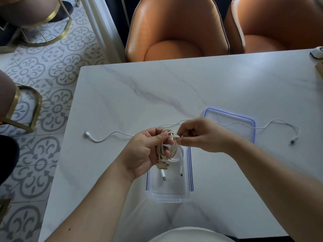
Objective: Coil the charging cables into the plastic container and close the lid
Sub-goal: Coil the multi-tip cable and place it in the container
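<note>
My left hand (148, 151) grips a coiled beige cable (168, 147) above the clear plastic container (168, 193), its gold plug hanging down. My right hand (197, 135) pinches the free end of that cable at the top of the coil. A white cable (180, 165) lies coiled inside the container, both plugs showing. Another long white cable (108, 137) lies stretched across the table behind my hands and over the lid. The blue-rimmed lid (232, 119) lies flat on the table to the right of the container.
The white marble table (157, 88) has two orange chairs (176, 28) at its far edge. A small white object (317, 52) and a wooden corner sit at the far right. Patterned floor tiles and gold-framed stools lie to the left.
</note>
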